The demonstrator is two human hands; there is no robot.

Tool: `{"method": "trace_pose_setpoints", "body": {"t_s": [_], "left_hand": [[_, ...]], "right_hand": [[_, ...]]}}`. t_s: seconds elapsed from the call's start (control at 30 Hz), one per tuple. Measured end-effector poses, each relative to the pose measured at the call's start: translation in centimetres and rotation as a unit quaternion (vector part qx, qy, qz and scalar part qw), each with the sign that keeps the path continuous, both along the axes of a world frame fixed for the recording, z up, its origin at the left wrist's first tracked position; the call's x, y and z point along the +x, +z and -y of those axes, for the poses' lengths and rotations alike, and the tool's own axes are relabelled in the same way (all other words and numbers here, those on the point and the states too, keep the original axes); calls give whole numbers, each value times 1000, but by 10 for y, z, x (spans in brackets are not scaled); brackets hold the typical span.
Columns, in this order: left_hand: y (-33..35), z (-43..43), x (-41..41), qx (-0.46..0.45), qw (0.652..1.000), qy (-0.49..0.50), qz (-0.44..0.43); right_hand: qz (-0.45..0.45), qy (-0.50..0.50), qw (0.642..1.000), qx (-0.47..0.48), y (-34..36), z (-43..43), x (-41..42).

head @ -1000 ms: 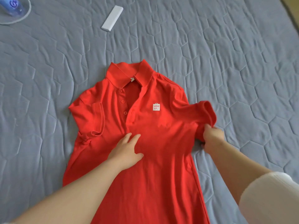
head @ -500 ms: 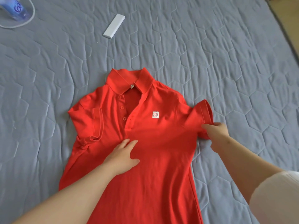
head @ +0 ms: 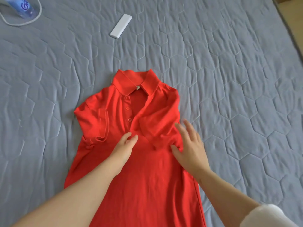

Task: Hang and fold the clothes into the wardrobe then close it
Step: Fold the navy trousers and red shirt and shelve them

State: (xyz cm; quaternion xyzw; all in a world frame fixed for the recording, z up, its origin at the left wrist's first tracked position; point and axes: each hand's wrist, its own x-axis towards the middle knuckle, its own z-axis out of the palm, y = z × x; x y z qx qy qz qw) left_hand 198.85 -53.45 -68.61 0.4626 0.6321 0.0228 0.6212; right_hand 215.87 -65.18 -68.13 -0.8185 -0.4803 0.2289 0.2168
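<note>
A red polo shirt (head: 144, 177) lies front up on the grey quilted bed, collar away from me. Both short sleeves are folded inward over the chest; the right sleeve (head: 155, 126) covers the white logo. My left hand (head: 126, 145) rests flat on the middle of the shirt, just below the button placket, fingers straight. My right hand (head: 190, 148) lies with spread fingers on the shirt's right edge, pressing the folded sleeve down. The shirt's hem runs out of view at the bottom.
A white rectangular remote (head: 121, 25) lies on the quilted bed cover (head: 237, 95) beyond the collar. A clear water bottle (head: 24, 7) and a white cable loop (head: 21, 22) sit at the far left corner. The bed's right edge (head: 288, 27) shows at top right.
My right hand folded the right sleeve inward over the chest, let it go, and now lies flat on it. The logo is now covered. My left hand stayed in place.
</note>
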Motion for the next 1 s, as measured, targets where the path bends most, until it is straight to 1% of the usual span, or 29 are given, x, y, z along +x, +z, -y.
{"method": "trace_pose_setpoints", "body": {"t_s": [0.03,0.07,0.13,0.2,0.23,0.27,0.3,0.33,0.37,0.4,0.43,0.5,0.53,0.57,0.63,0.67,0.77,0.83,0.9,0.93,0.97,1.0], "left_hand": [[2,-2,3,-20,999,28,15],[4,-3,6,-34,998,36,26],[5,-5,12,-52,997,22,50],[4,-3,22,-47,996,-24,65],[2,0,26,-20,996,-68,52],[0,3,30,37,989,-140,8],[-3,7,33,120,964,-227,-62],[-5,12,36,216,919,-301,-131],[-6,17,38,310,868,-346,-177],[-7,20,42,374,830,-365,-192],[-6,22,48,402,815,-375,-184],[-10,25,60,390,814,-409,-130],[-12,26,67,363,814,-438,-116],[-13,26,74,322,815,-467,-118],[-16,21,88,234,818,-504,-148],[-19,19,95,208,810,-521,-168],[-24,14,111,175,770,-572,-222],[-25,12,115,162,761,-579,-245],[-23,15,113,169,769,-565,-247],[-21,17,111,182,780,-548,-241],[-19,17,108,202,796,-522,-230],[-16,17,104,223,823,-477,-214]], "right_hand": [[-35,-60,997,-32,-3,3,0],[-48,-96,992,-67,-5,4,0],[-57,-102,983,-140,-11,6,-1],[-110,-104,971,-183,-13,5,-3],[-130,-105,965,-200,-15,5,-5],[-140,-109,961,-212,-18,6,-7],[-145,-123,957,-219,-21,8,-9],[-148,-145,952,-223,-24,12,-10],[-149,-170,947,-228,-26,17,-12],[-150,-190,942,-234,-27,24,-15],[-154,-204,935,-244,-27,32,-17],[-183,-226,919,-265,-29,53,-22],[-206,-233,910,-273,-29,65,-24],[-230,-237,902,-277,-29,77,-25],[-265,-239,893,-274,-31,99,-24],[-270,-235,894,-269,-34,108,-23],[-269,-227,904,-242,-40,124,-22],[-268,-225,910,-221,-43,130,-24],[-273,-219,914,-204,-42,133,-30],[-278,-210,916,-197,-39,134,-35],[-285,-201,917,-193,-36,134,-42],[-293,-193,917,-192,-32,134,-49]]}}
